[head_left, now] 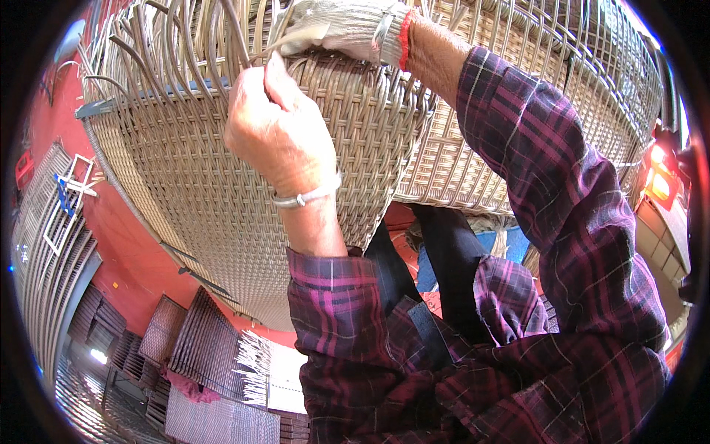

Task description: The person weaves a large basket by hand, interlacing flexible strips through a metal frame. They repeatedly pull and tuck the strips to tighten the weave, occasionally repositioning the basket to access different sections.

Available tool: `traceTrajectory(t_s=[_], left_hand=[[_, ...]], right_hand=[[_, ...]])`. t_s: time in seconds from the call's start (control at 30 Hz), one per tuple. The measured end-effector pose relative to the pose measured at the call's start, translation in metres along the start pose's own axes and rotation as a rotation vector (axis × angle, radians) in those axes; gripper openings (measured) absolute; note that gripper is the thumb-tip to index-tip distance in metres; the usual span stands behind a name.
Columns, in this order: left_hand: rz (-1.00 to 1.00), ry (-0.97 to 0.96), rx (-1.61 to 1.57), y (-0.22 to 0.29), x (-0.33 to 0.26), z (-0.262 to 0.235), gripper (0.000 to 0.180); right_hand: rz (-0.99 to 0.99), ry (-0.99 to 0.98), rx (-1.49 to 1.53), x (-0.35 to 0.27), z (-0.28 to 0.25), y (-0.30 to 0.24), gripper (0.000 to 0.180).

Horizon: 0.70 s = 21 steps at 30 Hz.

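Note:
A large woven wicker piece [177,170] in tan and brown rises before me, with loose strand ends [140,63] standing up along its upper left edge. My left hand [277,122], bare and wearing a pale band at the wrist, is closed in a pinch on a wicker strand at that edge. Against the same edge, just right of it, lies my right hand [344,33] in a whitish knit glove with a red cuff. Its fingers are bent together and partly hidden, so what they hold cannot be made out. A pale flat strip [303,35] crosses the gloved fingers.
Another woven section with open ribs [592,81] curves away at the right. Stacked woven panels [214,340] and a rack of curved slats [52,229] stand at the left on the red floor [137,259]. Dark legs [447,237] show below the weave.

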<state>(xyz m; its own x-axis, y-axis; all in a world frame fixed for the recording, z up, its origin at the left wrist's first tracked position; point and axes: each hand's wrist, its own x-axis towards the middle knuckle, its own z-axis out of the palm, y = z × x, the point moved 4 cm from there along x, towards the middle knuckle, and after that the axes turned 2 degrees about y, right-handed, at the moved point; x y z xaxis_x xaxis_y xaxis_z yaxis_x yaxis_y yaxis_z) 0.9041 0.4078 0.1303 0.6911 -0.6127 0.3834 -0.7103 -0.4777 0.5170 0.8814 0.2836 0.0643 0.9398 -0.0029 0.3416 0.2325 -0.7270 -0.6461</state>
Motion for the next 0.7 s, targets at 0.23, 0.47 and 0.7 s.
traceTrajectory(t_s=[0.23,0.47,0.7], left_hand=[[-0.240,0.099,-0.403,-0.014,-0.036,-0.028,0.022],[-0.055,0.058,-0.120,-0.023,-0.014,-0.016,0.024],[0.202,0.139,-0.145,-0.011,0.010,-0.010,0.019]], right_hand=[[0.498,0.314,0.400,-0.012,-0.022,0.010,0.016],[0.726,0.421,0.375,-0.021,-0.031,0.008,0.018],[0.424,0.439,-0.187,-0.027,-0.059,-0.063,0.026]])
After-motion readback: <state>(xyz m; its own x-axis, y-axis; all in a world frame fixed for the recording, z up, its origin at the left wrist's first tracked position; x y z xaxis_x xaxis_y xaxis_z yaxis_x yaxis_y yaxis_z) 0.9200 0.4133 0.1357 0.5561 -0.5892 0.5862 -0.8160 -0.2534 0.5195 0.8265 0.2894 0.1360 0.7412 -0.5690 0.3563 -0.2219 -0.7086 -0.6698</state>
